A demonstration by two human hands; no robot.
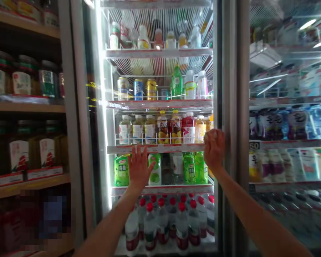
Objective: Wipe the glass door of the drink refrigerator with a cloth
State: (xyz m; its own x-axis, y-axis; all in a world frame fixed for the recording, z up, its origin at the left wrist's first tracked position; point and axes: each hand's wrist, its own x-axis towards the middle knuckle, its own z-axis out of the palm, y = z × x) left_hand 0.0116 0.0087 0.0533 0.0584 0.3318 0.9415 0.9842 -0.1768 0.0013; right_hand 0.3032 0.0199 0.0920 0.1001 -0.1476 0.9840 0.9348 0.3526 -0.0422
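My left hand (139, 167) is raised with its fingers spread, holding nothing. It hovers before the shelf of green drink bottles (121, 170), its fingertips overlapping the rail of the shelf above. To the right, my right hand (214, 149) is closed, with curled fingers at the metal edge of the refrigerator door (227, 107). Exactly how the fingers grip that edge is partly hidden. Between the hands stand a white-and-green carton (154, 170) and more green bottles (189, 167). Tea bottles with yellow caps (163, 127) line the shelf just above.
Red-capped water bottles (182, 225) fill the bottom. Higher up are cans (151, 89) and a green bottle (177, 82). Jars (21, 76) stand on wooden shelves at left. Another glass-fronted cooler, with drinks (296, 123) inside, is at right.
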